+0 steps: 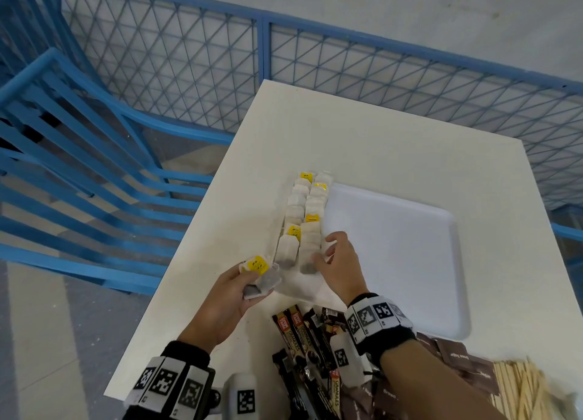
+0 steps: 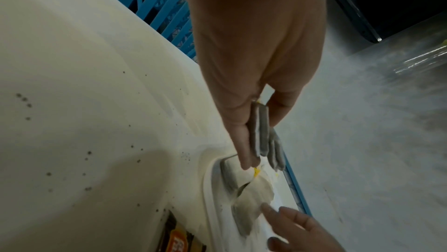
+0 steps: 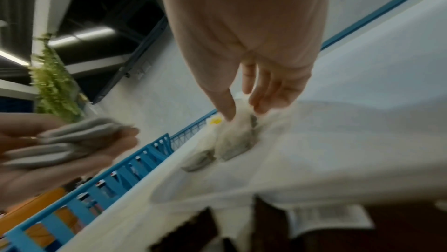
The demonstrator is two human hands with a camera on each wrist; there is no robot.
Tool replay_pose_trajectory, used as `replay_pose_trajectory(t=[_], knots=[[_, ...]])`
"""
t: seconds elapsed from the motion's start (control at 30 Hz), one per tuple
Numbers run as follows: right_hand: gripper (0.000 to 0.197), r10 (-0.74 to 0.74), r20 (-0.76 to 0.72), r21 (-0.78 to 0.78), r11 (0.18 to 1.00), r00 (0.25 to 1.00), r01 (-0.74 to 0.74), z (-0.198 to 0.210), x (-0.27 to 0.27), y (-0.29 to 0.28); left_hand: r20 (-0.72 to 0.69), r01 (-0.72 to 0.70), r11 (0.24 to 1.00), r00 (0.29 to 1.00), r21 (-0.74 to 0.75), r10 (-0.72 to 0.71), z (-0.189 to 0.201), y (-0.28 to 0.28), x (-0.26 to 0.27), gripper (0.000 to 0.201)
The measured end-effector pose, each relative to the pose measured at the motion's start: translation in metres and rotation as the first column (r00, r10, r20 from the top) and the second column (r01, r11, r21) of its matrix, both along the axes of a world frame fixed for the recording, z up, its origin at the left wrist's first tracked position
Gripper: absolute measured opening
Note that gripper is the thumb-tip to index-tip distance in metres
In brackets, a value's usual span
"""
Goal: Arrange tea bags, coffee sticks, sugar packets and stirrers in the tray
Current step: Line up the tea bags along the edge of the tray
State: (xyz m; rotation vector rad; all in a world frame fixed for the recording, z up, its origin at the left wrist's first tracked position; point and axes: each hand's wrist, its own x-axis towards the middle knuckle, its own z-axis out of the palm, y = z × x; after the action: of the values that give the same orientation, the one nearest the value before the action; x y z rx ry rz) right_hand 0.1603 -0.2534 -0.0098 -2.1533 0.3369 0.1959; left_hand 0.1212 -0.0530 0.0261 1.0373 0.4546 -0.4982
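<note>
A white tray [image 1: 394,255] lies on the white table [image 1: 378,135]. Two rows of white tea bags [image 1: 303,217], some with yellow tags, run along the tray's left side. My left hand [image 1: 252,280] grips a small stack of tea bags [image 1: 260,274] just left of the tray's near corner; the left wrist view shows this stack [image 2: 262,131] pinched between thumb and fingers. My right hand [image 1: 326,252] hovers at the near end of the right row, fingertips [image 3: 229,114] touching the nearest tea bag [image 3: 236,137] lying in the tray.
Dark coffee sticks [image 1: 299,334] lie in a heap at the table's near edge. Brown sugar packets [image 1: 457,356] and a bundle of wooden stirrers [image 1: 523,388] sit to their right. A blue chair [image 1: 79,151] stands left of the table, with blue mesh fencing [image 1: 347,60] behind.
</note>
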Motion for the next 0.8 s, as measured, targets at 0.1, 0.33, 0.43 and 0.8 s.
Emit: replay_pose_trajectory(t=[0.1, 0.33, 0.43, 0.8], knots=[[0.022, 0.036, 0.131, 0.010, 0.999, 0.991, -0.037, 0.013, -0.007, 0.013, 0.058, 0.062, 0.997, 0.996, 0.045, -0.065, 0.002, -0.001, -0.001, 0.022], [0.014, 0.258, 0.011, 0.315, 0.916, 0.966, -0.248, 0.023, -0.029, 0.035, 0.114, 0.108, 0.981, 0.985, 0.162, -0.127, -0.002, -0.004, 0.000, 0.023], [0.008, 0.249, -0.034, 0.373, 0.902, 0.968, -0.219, 0.021, -0.030, 0.032, 0.112, 0.109, 0.976, 0.985, 0.186, -0.132, -0.004, -0.003, -0.001, 0.030], [0.022, 0.075, -0.125, 0.270, 0.962, 0.989, -0.039, 0.000, -0.016, 0.025, 0.003, -0.065, 0.984, 0.998, 0.164, 0.065, -0.010, 0.012, -0.002, 0.008]])
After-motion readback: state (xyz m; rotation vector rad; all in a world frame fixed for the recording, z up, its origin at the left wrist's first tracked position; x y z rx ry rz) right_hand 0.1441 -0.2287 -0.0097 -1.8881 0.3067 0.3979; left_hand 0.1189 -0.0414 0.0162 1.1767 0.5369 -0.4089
